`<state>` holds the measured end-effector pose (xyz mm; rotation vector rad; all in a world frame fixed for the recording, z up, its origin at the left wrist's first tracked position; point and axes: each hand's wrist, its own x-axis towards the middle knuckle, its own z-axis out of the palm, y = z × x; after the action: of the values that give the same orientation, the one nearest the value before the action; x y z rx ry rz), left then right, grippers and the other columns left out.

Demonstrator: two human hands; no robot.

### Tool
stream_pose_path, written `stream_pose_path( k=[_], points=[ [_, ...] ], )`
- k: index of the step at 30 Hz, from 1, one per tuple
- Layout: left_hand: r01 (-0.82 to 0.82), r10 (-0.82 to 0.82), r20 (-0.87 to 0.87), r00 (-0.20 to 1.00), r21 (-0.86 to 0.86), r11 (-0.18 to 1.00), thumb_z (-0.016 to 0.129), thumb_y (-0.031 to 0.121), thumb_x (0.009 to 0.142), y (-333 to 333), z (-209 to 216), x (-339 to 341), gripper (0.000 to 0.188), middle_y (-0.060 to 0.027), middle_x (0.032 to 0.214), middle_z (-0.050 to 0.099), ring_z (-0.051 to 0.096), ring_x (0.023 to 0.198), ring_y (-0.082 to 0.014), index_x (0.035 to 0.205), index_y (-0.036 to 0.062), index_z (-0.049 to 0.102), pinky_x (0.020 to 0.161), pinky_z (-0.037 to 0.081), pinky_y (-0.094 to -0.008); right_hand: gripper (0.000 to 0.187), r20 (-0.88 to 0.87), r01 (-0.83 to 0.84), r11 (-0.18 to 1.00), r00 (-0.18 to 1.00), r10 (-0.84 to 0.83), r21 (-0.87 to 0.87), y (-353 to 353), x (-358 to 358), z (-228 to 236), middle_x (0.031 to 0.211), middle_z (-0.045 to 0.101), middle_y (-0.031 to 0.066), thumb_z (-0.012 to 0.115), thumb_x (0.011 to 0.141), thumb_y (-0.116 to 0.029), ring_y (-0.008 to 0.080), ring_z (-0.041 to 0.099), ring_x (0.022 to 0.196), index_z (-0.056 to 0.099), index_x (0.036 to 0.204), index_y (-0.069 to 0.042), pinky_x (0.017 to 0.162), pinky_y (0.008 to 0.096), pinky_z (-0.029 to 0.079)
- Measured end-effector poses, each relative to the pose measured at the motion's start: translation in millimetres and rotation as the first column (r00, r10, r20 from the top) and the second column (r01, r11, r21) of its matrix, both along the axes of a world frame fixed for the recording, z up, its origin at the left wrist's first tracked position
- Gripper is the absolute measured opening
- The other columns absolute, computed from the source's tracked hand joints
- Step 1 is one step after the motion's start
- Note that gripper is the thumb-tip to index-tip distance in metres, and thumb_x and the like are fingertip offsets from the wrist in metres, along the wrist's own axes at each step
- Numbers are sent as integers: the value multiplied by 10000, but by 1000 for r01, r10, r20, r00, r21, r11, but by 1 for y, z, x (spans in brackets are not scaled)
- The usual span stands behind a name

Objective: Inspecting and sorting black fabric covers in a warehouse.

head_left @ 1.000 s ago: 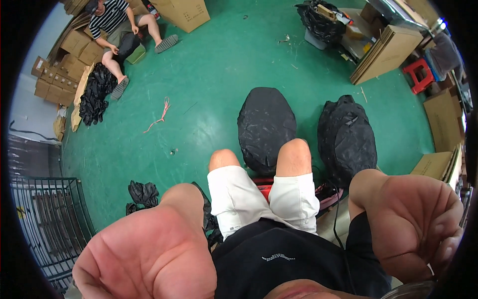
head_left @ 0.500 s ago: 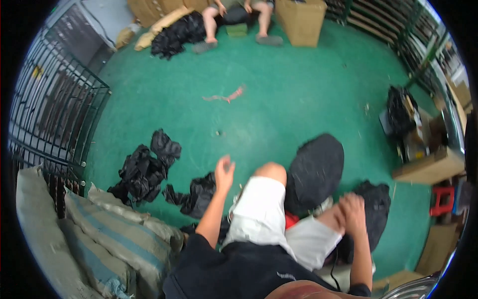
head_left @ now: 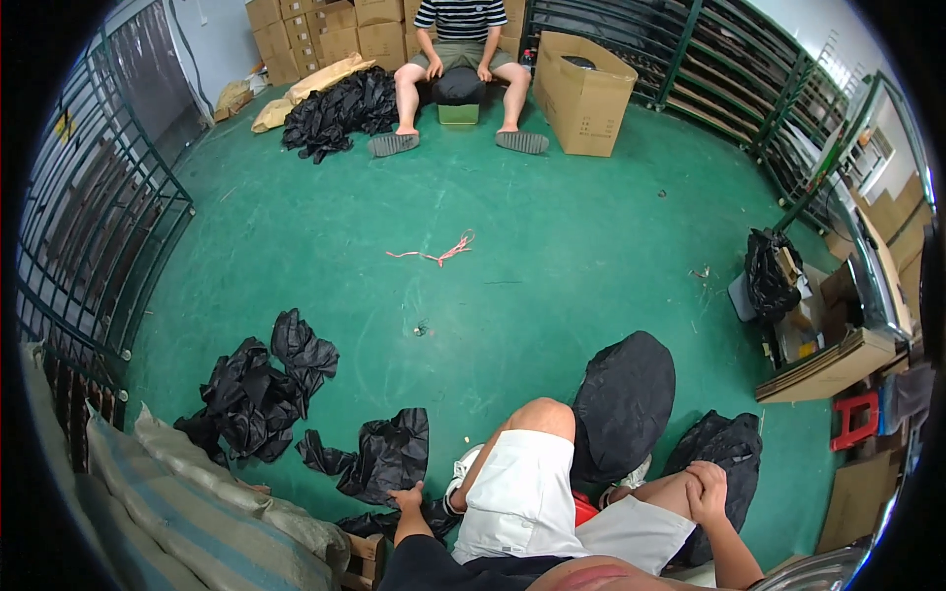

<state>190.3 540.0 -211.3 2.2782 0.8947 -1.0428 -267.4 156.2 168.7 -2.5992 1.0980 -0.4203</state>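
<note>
I see my left hand (head_left: 407,498) low beside my left thigh, fingers bent down onto the black bags (head_left: 386,455) lying on the green floor (head_left: 552,256); whether they grip one I cannot tell. My right hand (head_left: 707,492) rests on my right knee, fingers loosely curled and holding nothing. I am seated in white shorts (head_left: 522,497). A full black sack (head_left: 624,404) stands just beyond my knees, and a second one (head_left: 726,448) leans against my right leg. To my left lies a bigger heap of crumpled bags (head_left: 258,386), and behind it, at the lower left edge, striped woven sacks (head_left: 187,507) are stacked, crowding that side. A pink string (head_left: 440,251) lies in the open middle of the floor. At the far side another person (head_left: 459,49) sits on a low stool, with a pile of black bags (head_left: 340,106) on one side and a cardboard box (head_left: 581,94) on the other. Green metal racks (head_left: 89,246) line the left wall. On my right are flattened cartons (head_left: 833,366) and a red stool (head_left: 855,420).
</note>
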Motion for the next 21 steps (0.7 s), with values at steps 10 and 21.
stream_pose_path(
  k=[10, 21],
  points=[
    [594, -681, 0, 732, 490, 638, 771, 229, 818, -12, -4, -23, 546, -119, 1403, 466, 560, 1165, -298, 1296, 82, 550, 1003, 431, -423, 279, -109, 26, 1000, 994, -25, 7, 3, 3, 2, 1085, 664, 150, 626, 799, -227, 343, 596, 1071, 668, 999, -37, 968, 446, 412],
    [562, -542, -159, 825, 332, 758, 723, 209, 852, 30, -19, 2, 243, -116, 1251, 634, 617, 1148, -299, 1065, 91, 720, 935, 521, -418, 272, -111, 4, 1000, 994, -1, 25, -2, 19, 4, 1089, 663, 155, 621, 804, -214, 345, 596, 1076, 662, 1010, -41, 984, 446, 410]
  ],
)
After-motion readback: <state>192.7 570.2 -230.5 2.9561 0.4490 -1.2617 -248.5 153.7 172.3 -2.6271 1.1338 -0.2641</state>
